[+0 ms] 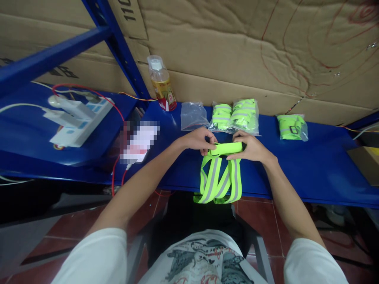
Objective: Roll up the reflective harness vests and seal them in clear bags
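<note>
Both hands hold a neon yellow reflective strap (212,179) with a grey stripe, near the front edge of the blue table. My left hand (201,139) pinches the left end of its flattened upper part. At the right end, my right hand (250,147) has its thumb below and fingers above the band. Loops of the strap hang down over the table edge. Just behind the hands lie two clear bags of folded neon straps, one on the left (222,116) and one on the right (245,115). Beside them is a clear bag (193,116) with nothing visible inside.
Another bagged strap (292,127) lies farther right on the blue table (322,163). A bottle (162,85) stands at the back left. Nearer are a phone (140,142) with a cable and a power strip (81,122). Cardboard (213,51) lines the back; a box (365,161) sits far right.
</note>
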`<action>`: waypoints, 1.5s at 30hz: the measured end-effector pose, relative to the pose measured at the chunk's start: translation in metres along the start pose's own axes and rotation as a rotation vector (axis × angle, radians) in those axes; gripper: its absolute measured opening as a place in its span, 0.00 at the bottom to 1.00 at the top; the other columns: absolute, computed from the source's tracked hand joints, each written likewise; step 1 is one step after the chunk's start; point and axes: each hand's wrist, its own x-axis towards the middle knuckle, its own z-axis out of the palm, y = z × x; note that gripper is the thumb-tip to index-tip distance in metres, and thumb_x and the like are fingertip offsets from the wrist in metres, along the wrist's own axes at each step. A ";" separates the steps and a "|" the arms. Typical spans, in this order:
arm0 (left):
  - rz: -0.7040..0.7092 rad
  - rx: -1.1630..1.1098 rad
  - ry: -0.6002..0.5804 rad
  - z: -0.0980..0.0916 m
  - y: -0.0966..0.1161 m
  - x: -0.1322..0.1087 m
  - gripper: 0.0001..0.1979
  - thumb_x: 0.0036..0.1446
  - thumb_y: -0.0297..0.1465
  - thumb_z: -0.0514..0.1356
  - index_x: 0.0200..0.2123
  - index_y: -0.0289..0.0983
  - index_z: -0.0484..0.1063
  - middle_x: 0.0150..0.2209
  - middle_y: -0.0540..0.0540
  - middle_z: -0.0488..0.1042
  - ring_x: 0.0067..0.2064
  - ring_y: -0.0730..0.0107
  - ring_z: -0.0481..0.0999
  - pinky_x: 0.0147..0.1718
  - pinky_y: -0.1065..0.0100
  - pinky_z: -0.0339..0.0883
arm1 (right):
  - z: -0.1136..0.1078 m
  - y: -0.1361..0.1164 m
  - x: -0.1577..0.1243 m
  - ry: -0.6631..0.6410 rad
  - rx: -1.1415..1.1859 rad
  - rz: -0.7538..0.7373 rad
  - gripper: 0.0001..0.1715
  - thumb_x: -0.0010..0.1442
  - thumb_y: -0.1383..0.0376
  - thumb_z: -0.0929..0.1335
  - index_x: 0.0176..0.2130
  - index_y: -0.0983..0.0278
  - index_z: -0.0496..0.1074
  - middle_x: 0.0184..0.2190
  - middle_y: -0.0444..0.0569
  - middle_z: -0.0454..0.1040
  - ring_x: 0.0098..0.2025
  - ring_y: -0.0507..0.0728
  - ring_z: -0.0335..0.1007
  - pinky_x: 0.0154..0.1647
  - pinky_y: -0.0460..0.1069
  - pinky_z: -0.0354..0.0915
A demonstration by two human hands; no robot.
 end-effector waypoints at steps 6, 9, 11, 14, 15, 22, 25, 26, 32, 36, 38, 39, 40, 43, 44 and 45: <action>-0.007 -0.012 0.004 0.001 0.005 -0.002 0.19 0.47 0.36 0.79 0.26 0.32 0.74 0.36 0.41 0.82 0.29 0.69 0.85 0.27 0.69 0.81 | -0.008 0.007 -0.004 -0.081 0.284 0.111 0.29 0.61 0.38 0.75 0.32 0.60 0.83 0.43 0.52 0.77 0.36 0.57 0.72 0.32 0.54 0.66; -0.017 -0.003 0.006 0.001 0.006 -0.002 0.17 0.47 0.35 0.78 0.26 0.32 0.74 0.30 0.45 0.80 0.29 0.67 0.85 0.28 0.69 0.82 | -0.008 0.004 -0.003 -0.121 0.350 0.149 0.28 0.56 0.38 0.79 0.31 0.60 0.82 0.41 0.50 0.78 0.32 0.54 0.68 0.30 0.53 0.66; -0.010 0.008 0.014 0.001 0.007 -0.002 0.16 0.47 0.33 0.78 0.25 0.32 0.75 0.30 0.46 0.80 0.29 0.67 0.85 0.28 0.68 0.82 | -0.005 0.003 -0.002 -0.136 0.367 0.160 0.31 0.54 0.38 0.79 0.27 0.62 0.77 0.39 0.49 0.77 0.29 0.52 0.64 0.28 0.52 0.63; 0.003 0.033 0.031 0.000 0.006 -0.001 0.14 0.46 0.31 0.77 0.23 0.31 0.76 0.34 0.45 0.80 0.29 0.69 0.84 0.30 0.66 0.82 | 0.002 0.003 0.001 -0.121 0.316 0.111 0.36 0.54 0.40 0.80 0.23 0.61 0.63 0.33 0.45 0.73 0.29 0.52 0.60 0.30 0.51 0.60; 0.018 0.044 0.029 -0.001 0.006 -0.001 0.13 0.46 0.30 0.76 0.23 0.31 0.76 0.35 0.45 0.80 0.28 0.71 0.83 0.30 0.65 0.81 | 0.005 0.003 0.002 -0.111 0.286 0.086 0.36 0.55 0.41 0.79 0.23 0.60 0.60 0.31 0.44 0.71 0.30 0.53 0.59 0.31 0.51 0.59; 0.397 0.368 0.242 -0.006 0.010 -0.004 0.08 0.47 0.29 0.72 0.22 0.34 0.77 0.35 0.47 0.77 0.30 0.76 0.75 0.30 0.71 0.70 | 0.016 -0.005 0.005 0.169 0.027 -0.096 0.26 0.65 0.55 0.74 0.30 0.58 0.56 0.38 0.49 0.72 0.38 0.58 0.67 0.40 0.53 0.64; 0.458 0.548 0.328 -0.006 0.013 -0.006 0.07 0.49 0.28 0.70 0.24 0.35 0.74 0.35 0.48 0.75 0.30 0.76 0.73 0.31 0.71 0.69 | 0.020 -0.007 0.007 0.254 -0.126 -0.165 0.20 0.69 0.60 0.70 0.30 0.59 0.58 0.46 0.55 0.73 0.43 0.60 0.71 0.43 0.54 0.66; 0.461 0.589 0.332 -0.005 0.013 -0.006 0.07 0.50 0.28 0.70 0.25 0.35 0.74 0.35 0.49 0.74 0.30 0.76 0.73 0.32 0.70 0.69 | 0.022 -0.006 0.007 0.253 -0.171 -0.175 0.19 0.70 0.62 0.69 0.30 0.59 0.59 0.47 0.55 0.73 0.43 0.60 0.71 0.43 0.53 0.66; 0.516 0.668 0.294 -0.006 0.007 -0.005 0.16 0.57 0.33 0.70 0.49 0.40 0.77 0.40 0.48 0.76 0.36 0.70 0.76 0.37 0.69 0.71 | 0.023 0.004 0.008 0.237 -0.232 -0.193 0.22 0.70 0.57 0.72 0.27 0.60 0.64 0.42 0.53 0.73 0.39 0.59 0.72 0.38 0.53 0.66; 0.590 0.833 0.299 -0.008 0.004 -0.006 0.10 0.68 0.34 0.63 0.49 0.41 0.83 0.44 0.45 0.79 0.41 0.68 0.79 0.42 0.66 0.71 | 0.019 0.005 0.006 0.268 -0.257 -0.172 0.26 0.69 0.52 0.73 0.25 0.61 0.69 0.41 0.53 0.75 0.34 0.58 0.74 0.36 0.53 0.67; 0.598 0.902 0.291 -0.010 0.004 -0.006 0.10 0.70 0.33 0.61 0.43 0.40 0.84 0.44 0.45 0.80 0.42 0.67 0.80 0.42 0.66 0.70 | 0.017 0.002 0.004 0.256 -0.258 -0.162 0.25 0.69 0.50 0.73 0.26 0.62 0.73 0.42 0.53 0.76 0.34 0.58 0.76 0.36 0.54 0.69; 0.590 0.936 0.281 -0.011 0.005 -0.006 0.10 0.71 0.33 0.61 0.42 0.40 0.84 0.44 0.44 0.80 0.41 0.67 0.80 0.41 0.67 0.70 | 0.015 0.001 0.003 0.237 -0.248 -0.162 0.24 0.70 0.50 0.72 0.27 0.62 0.76 0.43 0.54 0.77 0.35 0.59 0.77 0.37 0.55 0.71; 0.580 0.966 0.271 -0.012 0.005 -0.006 0.11 0.71 0.32 0.60 0.42 0.39 0.84 0.43 0.44 0.79 0.40 0.67 0.79 0.40 0.67 0.70 | 0.013 0.000 0.002 0.215 -0.235 -0.164 0.23 0.70 0.51 0.71 0.29 0.61 0.79 0.45 0.54 0.78 0.37 0.59 0.79 0.38 0.55 0.72; 0.577 1.010 0.255 -0.014 0.006 -0.006 0.11 0.73 0.31 0.58 0.42 0.38 0.82 0.44 0.43 0.78 0.40 0.67 0.79 0.41 0.66 0.70 | 0.008 -0.001 0.000 0.195 -0.205 -0.169 0.20 0.72 0.51 0.69 0.35 0.60 0.83 0.47 0.55 0.81 0.42 0.63 0.82 0.45 0.58 0.76; 0.586 1.006 0.261 -0.014 0.005 -0.007 0.11 0.73 0.31 0.58 0.42 0.38 0.81 0.46 0.43 0.77 0.41 0.67 0.79 0.42 0.66 0.71 | 0.006 0.000 0.000 0.202 -0.196 -0.163 0.19 0.73 0.51 0.69 0.39 0.59 0.84 0.47 0.54 0.81 0.44 0.63 0.83 0.46 0.59 0.77; 0.594 0.993 0.274 -0.014 0.003 -0.007 0.11 0.73 0.32 0.58 0.42 0.38 0.80 0.49 0.41 0.77 0.42 0.66 0.80 0.43 0.65 0.72 | 0.006 0.000 -0.001 0.209 -0.185 -0.143 0.18 0.73 0.50 0.69 0.45 0.58 0.84 0.47 0.54 0.82 0.44 0.64 0.83 0.47 0.59 0.77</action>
